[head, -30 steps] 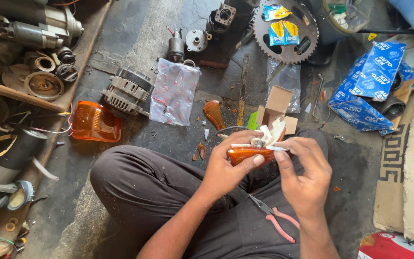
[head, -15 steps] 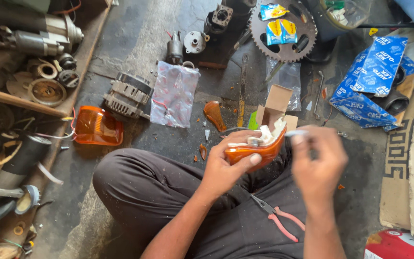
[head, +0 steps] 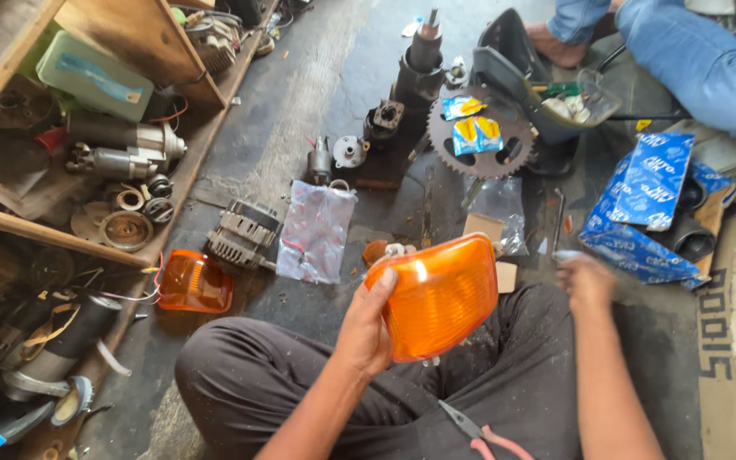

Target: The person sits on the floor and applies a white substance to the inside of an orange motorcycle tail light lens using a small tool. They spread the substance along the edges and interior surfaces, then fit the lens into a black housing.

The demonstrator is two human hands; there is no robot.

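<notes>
Gripping orange lens [head: 440, 298], glossy, ribbed, curved: left hand [head: 366, 328], fingers wrapped round its edge. Right hand [head: 588, 279] apart, blurred; fingers' state unclear.

Left hand [head: 366, 328] raised, grip closed; right hand [head: 588, 281] extended forward.

Single head-worn view, looking steeply down — close over lap and hands, workshop floor [head: 325, 111] beyond

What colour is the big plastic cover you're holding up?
Bright orange: the lamp cover in the left hand, seen in the head view.
</notes>
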